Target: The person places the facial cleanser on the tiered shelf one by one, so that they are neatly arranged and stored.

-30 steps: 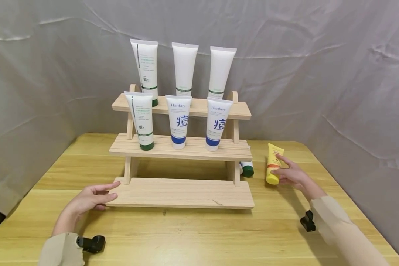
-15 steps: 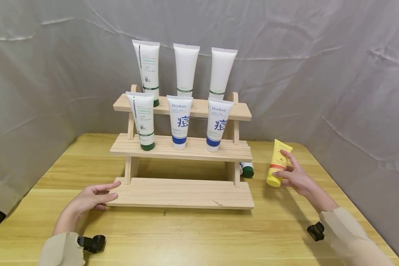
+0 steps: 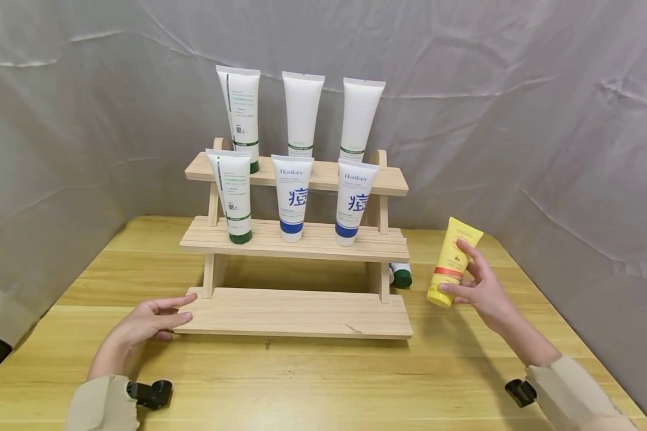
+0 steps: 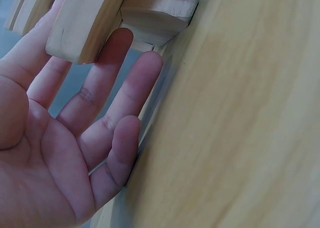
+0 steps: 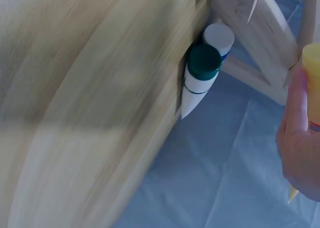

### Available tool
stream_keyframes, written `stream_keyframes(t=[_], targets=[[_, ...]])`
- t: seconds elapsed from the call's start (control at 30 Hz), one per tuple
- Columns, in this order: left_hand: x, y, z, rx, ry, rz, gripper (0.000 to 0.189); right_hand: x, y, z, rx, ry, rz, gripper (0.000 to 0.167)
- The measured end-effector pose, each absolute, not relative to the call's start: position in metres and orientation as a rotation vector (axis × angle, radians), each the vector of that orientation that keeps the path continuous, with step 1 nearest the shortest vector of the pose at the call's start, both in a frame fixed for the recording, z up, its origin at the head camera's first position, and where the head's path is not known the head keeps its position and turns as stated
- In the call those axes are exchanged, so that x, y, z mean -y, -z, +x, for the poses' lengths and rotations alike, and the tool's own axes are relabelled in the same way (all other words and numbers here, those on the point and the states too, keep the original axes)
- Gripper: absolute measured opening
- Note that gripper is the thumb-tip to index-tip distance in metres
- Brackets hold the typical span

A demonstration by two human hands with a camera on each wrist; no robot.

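At the left end of the lowest board of a three-tier wooden display stand, my left hand holds the board's end between thumb and fingers. The left wrist view shows the board end between them, the other fingers hanging below. To the right of the stand, my right hand pinches a yellow squeeze tube, cap down and tilted, held over the table. Only the cap end of this yellow tube shows at the edge of the right wrist view.
White tubes with green bands stand on the top tier. The middle tier bears a green-capped tube and two blue-banded tubes. Behind the stand's right leg lie capped tubes on the wooden table. Grey cloth hangs around.
My right hand has lifted the yellow tube off the table, moving slightly right and toward me, and the tube has come nearer. My left hand stays on the board.
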State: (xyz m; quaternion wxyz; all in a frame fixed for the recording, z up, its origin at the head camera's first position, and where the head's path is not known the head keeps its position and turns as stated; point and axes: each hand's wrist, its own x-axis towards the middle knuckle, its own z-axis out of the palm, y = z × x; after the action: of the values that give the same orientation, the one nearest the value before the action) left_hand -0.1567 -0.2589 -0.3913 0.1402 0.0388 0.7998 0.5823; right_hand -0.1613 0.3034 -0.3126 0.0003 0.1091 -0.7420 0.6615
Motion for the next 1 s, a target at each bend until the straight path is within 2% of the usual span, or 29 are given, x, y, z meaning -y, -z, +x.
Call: stream_keyframes(t=[0.37, 0.8, 0.9, 1.0], targets=[[0.258, 0.390, -0.156, -2.313, -1.681, 0.087, 0.038, -0.290, 0.309, -0.148, 2.194, -2.075, 0.454, 0.088], [0.258, 0.390, -0.155, -2.315, -1.683, 0.110, 0.040, -0.251, 0.310, -0.145, 2.138, -2.138, 0.627, 0.089], [0.257, 0.390, -0.155, -2.320, -1.683, 0.110, 0.041, -0.244, 0.311, -0.146, 2.120, -2.166, 0.675, 0.085], [0.257, 0.390, -0.155, -2.314, -1.692, 0.104, 0.041, -0.237, 0.311, -0.146, 2.072, -2.213, 0.733, 0.075]])
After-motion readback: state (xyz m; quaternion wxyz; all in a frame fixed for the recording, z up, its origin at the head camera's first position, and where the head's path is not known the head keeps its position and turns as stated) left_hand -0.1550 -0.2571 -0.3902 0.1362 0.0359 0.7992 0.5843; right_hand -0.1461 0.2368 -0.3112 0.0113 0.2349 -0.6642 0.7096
